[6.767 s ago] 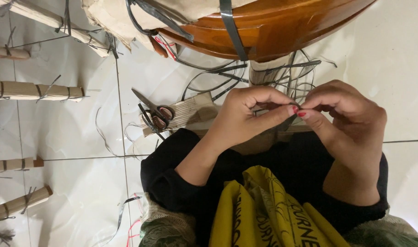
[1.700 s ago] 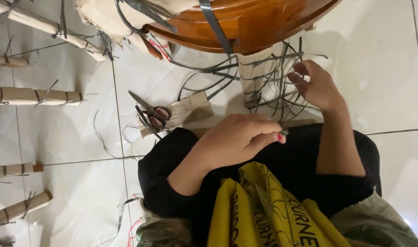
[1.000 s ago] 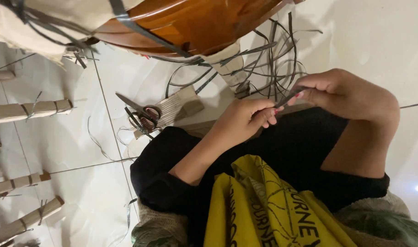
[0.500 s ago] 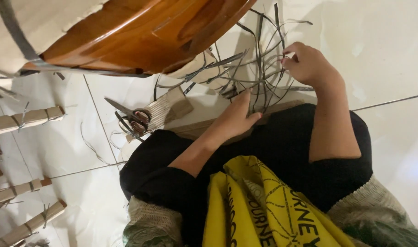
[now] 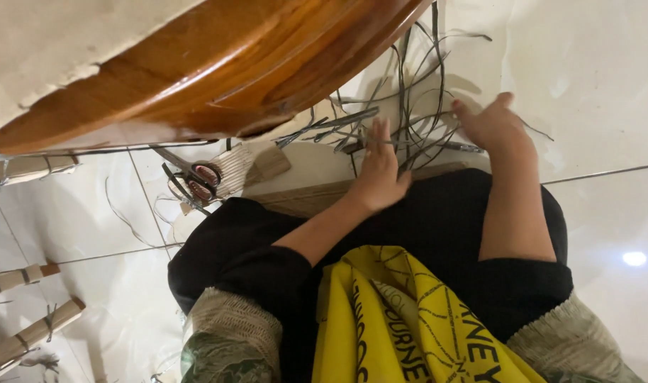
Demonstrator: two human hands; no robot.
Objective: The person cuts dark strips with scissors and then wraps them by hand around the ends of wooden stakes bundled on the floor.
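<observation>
- Thin strips (image 5: 409, 106), dark and grey, lie in a loose tangle on the white tiled floor (image 5: 593, 85) at about 1 o'clock in the view, just under the edge of the wooden furniture.
- Wooden furniture (image 5: 218, 78), curved and glossy brown, fills the 11 to 12 o'clock part, with a pale cushion edge (image 5: 47, 50) above it.
- Black cloth (image 5: 444, 227) covers the person's lap at centre, and a yellow printed cloth (image 5: 402, 319) lies over it toward 6 o'clock.
- Left hand (image 5: 377, 170) rests flat on the strips, its fingers (image 5: 378, 135) stretched out and released, pressing the tangle down.
- Right hand (image 5: 490, 124), at 2 o'clock from the left one, lies open over the strips too, fingers spread and gripping nothing.
- Scissors (image 5: 193, 177) with red handles lie on the floor at 9 o'clock of the left hand, touching a ribbed cardboard piece (image 5: 232, 170).
- Cardboard rolls (image 5: 33, 333) tied with strips lie well apart at 8 o'clock.
</observation>
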